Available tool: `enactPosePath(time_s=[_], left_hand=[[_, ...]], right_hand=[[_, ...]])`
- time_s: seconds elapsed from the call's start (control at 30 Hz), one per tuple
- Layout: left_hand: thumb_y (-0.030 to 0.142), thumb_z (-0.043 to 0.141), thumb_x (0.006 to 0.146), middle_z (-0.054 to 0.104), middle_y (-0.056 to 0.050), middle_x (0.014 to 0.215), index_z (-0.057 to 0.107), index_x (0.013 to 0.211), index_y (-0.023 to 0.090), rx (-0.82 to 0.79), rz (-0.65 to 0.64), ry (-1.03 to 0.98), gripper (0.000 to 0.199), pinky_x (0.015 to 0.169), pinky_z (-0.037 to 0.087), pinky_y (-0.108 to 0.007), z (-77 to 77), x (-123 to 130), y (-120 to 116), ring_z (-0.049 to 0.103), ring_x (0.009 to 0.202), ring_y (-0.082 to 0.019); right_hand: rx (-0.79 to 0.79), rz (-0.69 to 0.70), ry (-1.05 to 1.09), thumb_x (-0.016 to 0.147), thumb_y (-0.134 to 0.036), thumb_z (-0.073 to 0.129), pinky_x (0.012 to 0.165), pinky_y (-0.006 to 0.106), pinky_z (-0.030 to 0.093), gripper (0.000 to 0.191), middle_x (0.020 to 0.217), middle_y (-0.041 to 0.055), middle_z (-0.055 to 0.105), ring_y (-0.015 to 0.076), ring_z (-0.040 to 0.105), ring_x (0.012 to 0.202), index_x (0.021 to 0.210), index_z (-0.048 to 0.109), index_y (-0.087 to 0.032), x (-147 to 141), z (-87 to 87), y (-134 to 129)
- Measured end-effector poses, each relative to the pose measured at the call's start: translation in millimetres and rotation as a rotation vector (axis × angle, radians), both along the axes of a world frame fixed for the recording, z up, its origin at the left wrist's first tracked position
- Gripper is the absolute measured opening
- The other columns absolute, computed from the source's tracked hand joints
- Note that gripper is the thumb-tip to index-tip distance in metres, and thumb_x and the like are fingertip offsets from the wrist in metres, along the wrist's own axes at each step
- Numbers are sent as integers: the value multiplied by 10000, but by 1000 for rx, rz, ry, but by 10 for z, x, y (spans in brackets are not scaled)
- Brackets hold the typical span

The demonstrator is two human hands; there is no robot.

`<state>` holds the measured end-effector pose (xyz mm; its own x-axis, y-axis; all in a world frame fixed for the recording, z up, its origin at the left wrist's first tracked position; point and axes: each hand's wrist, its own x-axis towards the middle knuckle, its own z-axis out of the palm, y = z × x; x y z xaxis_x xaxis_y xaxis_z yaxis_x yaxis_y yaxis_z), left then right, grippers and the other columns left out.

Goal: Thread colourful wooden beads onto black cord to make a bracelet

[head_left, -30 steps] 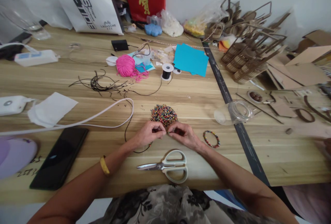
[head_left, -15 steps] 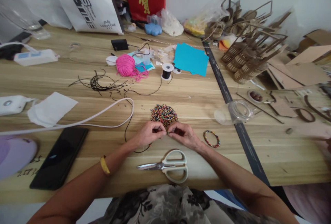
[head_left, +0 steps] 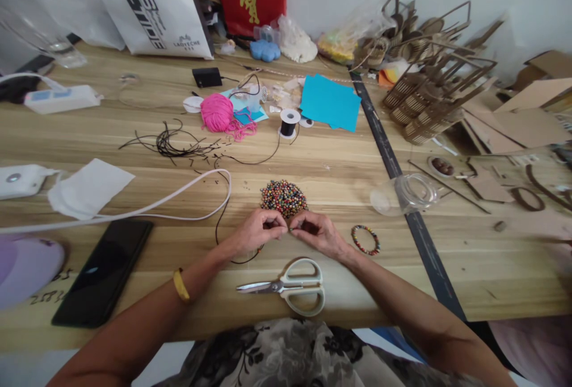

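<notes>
My left hand [head_left: 260,232] is closed in a pinch at the near edge of the bead pile. A thin black cord [head_left: 217,235] loops over the table and runs under that hand, with a few small beads on it. The cord's end at the fingertips is too small to see. Facing it, my right hand [head_left: 319,234] pinches a tiny bead [head_left: 291,230] between thumb and forefinger. Just beyond both hands lies the pile of multicoloured beads [head_left: 283,195]. A finished-looking beaded bracelet [head_left: 365,240] rests right of my right hand. Scissors [head_left: 286,287] with cream handles lie below the hands.
A black cord spool [head_left: 289,123], pink yarn ball [head_left: 217,112] and blue sheets [head_left: 329,102] are further back. At left are cut black cords [head_left: 167,141], a white cable [head_left: 179,187] and a phone [head_left: 103,274]. A clear plastic cup [head_left: 404,194] lies at right.
</notes>
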<state>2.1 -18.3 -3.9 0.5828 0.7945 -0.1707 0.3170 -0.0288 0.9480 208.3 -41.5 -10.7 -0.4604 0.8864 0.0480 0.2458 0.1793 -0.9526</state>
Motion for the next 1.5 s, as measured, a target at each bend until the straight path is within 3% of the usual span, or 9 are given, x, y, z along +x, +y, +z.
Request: enactPosePath(time_s=[0.37, 0.67, 1.0, 1.17, 1.5], left_hand=[[244, 602, 781, 626, 4, 636, 662, 748, 133, 5, -6, 6, 130, 574, 396, -202, -5, 3, -3, 524, 587, -103], [237, 608, 775, 633, -3, 627, 670, 746, 130, 26, 11, 19, 127, 581, 406, -206, -21, 23, -10, 535, 588, -108], [217, 599, 781, 707, -45, 704, 714, 806, 116, -38, -70, 4, 155, 630, 442, -220, 9, -33, 33, 606, 649, -131], [229, 637, 761, 720, -56, 733, 694, 848, 109, -80, -45, -31, 159, 632, 460, -222, 5, -32, 32, 639, 676, -142], [183, 645, 748, 697, -38, 695, 645, 765, 115, -87, -30, -51, 70, 624, 457, -213, -1, 4, 8, 632, 656, -129]], right_hand=[[-1, -7, -21, 859, -338, 615, 561, 221, 405, 191, 757, 29, 618, 116, 521, 641, 850, 638, -149, 1, 1, -4], [12, 8, -20, 859, -320, 615, 621, 244, 442, 167, 805, 47, 635, 143, 563, 713, 870, 643, -156, 5, -1, -5], [22, 6, 7, 860, -293, 617, 640, 251, 448, 145, 811, 52, 638, 141, 571, 719, 865, 643, -150, 8, -1, -14], [59, 31, 24, 866, -305, 613, 672, 261, 462, 157, 831, 58, 643, 148, 582, 745, 865, 643, -151, 10, -5, -5], [53, -5, 6, 851, -316, 628, 595, 236, 438, 170, 755, 36, 619, 125, 544, 651, 837, 632, -146, -9, -18, -16]])
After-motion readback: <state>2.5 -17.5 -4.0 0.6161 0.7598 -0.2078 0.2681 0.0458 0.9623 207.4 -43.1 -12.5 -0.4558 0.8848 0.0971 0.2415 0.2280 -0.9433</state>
